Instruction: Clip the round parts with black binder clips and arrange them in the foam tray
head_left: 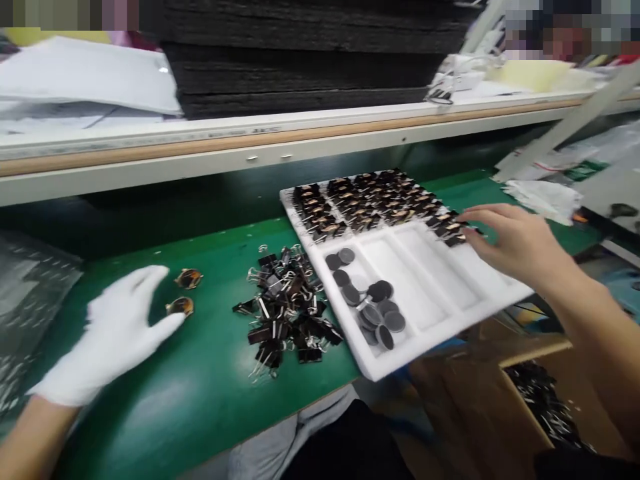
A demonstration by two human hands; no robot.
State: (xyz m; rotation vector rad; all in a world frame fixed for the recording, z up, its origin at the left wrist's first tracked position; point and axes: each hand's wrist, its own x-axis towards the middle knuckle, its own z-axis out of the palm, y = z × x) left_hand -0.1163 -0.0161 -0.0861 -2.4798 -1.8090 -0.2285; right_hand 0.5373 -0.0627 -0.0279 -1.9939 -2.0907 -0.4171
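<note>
My left hand [113, 330], in a white glove, is open over the green table with thumb and fingers apart. Its thumb tip reaches a round gold-rimmed piece like a watch case [180, 307]; a second such round piece [189, 279] lies just beyond. My bare right hand [515, 243] is at the right side of the white foam tray [370, 363], fingertips pinched at a black binder clip [453, 235] in the last row. Rows of clipped pieces [360, 200] fill the tray's far half. Black discs [371, 313] lie loose in its near left compartment.
A heap of black binder clips [285, 307] lies left of the tray. Below right, a cardboard box [537, 353] holds more clips. A shelf edge [310, 143] crosses above the table. Clear plastic [30, 320] lies at left, a crumpled white cloth [543, 199] at right.
</note>
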